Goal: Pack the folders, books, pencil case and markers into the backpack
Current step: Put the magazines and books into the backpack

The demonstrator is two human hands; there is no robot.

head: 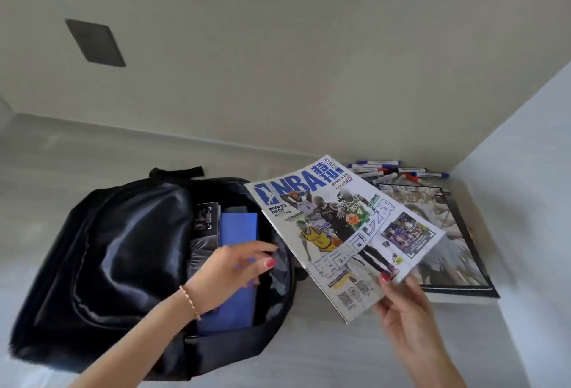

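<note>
So the black backpack [123,251] is lying flat on the pale grey floor [324,353], unzipped, with a blue folder [238,230] and a dark booklet [205,217] poking out of the main compartment. Her left hand [234,267] is at the opening, fingers loosely spread over the blue folder. Her right hand [404,310] pinches the near corner of an NBA magazine [340,233], thumb on top, holding it tilted just right of the bag. Its long axis runs from her hand toward the far left, title end farthest. Behind it there's another book [448,242] flat on the floor and a pile of markers [398,171] by the plain wall [309,63], in the room's corner.
</note>
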